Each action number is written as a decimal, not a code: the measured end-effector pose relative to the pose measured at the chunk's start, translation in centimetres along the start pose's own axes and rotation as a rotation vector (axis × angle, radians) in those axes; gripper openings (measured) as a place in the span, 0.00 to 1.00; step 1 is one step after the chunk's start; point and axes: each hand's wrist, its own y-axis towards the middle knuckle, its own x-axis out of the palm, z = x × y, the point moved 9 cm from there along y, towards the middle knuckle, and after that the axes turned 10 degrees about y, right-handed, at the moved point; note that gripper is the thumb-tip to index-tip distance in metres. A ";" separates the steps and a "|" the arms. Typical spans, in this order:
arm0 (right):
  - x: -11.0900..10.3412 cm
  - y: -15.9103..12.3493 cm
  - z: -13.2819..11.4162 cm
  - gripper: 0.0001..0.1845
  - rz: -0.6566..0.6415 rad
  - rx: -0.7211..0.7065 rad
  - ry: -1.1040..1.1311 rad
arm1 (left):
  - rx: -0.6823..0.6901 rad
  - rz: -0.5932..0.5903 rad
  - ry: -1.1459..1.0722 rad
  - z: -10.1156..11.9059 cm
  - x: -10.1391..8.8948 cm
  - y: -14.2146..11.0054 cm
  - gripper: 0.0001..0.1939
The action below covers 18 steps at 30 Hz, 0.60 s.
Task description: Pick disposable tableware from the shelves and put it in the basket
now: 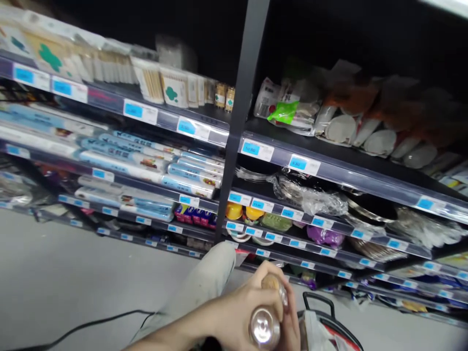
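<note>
My left hand (241,307) reaches in from the lower left, fingers closed around a small clear jar (264,327) with a shiny round end facing me. Just above it, a second small clear jar (273,282) with tan contents sits between the two hands. My right hand (291,321) curls around the jars from the right side, its fingers partly hidden behind them. Both jars are held over the floor, in front of my bent knee (215,268). What fills the nearer jar is too blurred to make out.
Dark shelves with blue price tags (133,110) span the view. They hold packs of wooden sticks (173,88), small jars (220,95), blue-white rolls (124,153) and wrapped pans (369,207). A black-handled basket (331,314) stands at lower right; a black cable (95,322) crosses the grey floor.
</note>
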 end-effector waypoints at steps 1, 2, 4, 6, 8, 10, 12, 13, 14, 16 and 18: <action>-0.2 -0.3 0.6 0.33 0.009 0.041 0.053 | -0.021 -0.014 -0.041 -0.5 0.1 0.0 0.25; -0.4 -0.5 1.2 0.32 0.013 0.077 0.116 | -0.038 -0.028 -0.085 -0.9 0.2 -0.1 0.25; -0.4 -0.9 2.6 0.29 0.005 0.138 0.272 | -0.069 -0.025 -0.177 -1.6 0.0 -0.3 0.24; -0.4 -1.7 4.2 0.24 0.028 0.177 0.457 | -0.100 0.009 -0.301 -2.3 -0.5 -0.8 0.21; -0.8 -3.0 5.7 0.22 0.084 0.206 0.639 | -0.146 0.070 -0.438 -3.6 -1.2 -1.7 0.17; -1.8 -4.7 6.9 0.22 0.171 0.237 0.800 | -0.239 0.178 -0.584 -6.4 -2.1 -3.1 0.16; -3.9 -6.7 7.5 0.23 0.266 0.268 0.891 | -0.422 0.372 -0.733 -11.2 -3.3 -5.3 0.17; -5.5 -7.8 7.3 0.25 0.320 0.269 0.908 | -0.550 0.490 -0.793 -14.0 -3.8 -6.8 0.19; -7.5 -8.9 6.7 0.26 0.373 0.254 0.910 | -0.686 0.628 -0.837 -16.9 -4.2 -8.6 0.22; -12.3 -11.3 4.3 0.30 0.491 0.152 0.866 | -0.893 0.835 -0.866 -21.6 -4.4 -12.2 0.25; -18.0 -13.9 0.2 0.34 0.649 -0.072 0.726 | -0.973 0.907 -0.803 -24.8 -4.6 -14.7 0.25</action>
